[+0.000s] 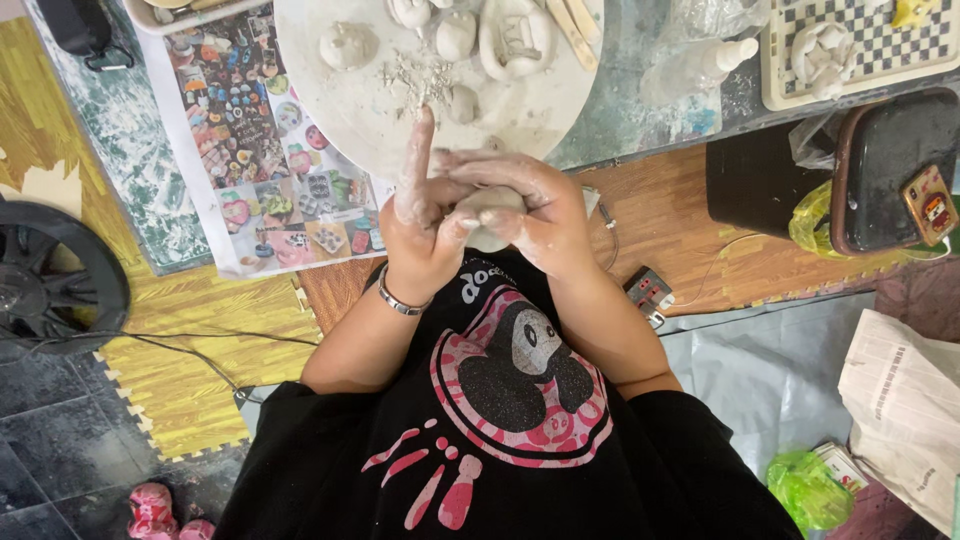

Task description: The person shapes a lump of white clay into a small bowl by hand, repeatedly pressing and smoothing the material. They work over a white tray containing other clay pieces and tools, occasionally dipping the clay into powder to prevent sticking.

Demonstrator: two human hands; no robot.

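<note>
Both hands meet over the person's chest, at the near edge of a round board [330, 110]. The left hand [425, 225] and right hand [535, 215] cup a clay lump [490, 205] between them, fingers [470, 165] curled shut around it and smeared with pale clay. The left forefinger sticks straight up, clear of the lump. A bracelet [400, 300] circles the left wrist. On the board lie small clay pieces [347, 45] and crumbs. A colourful printed sheet [260, 150] lies left of the board.
</note>
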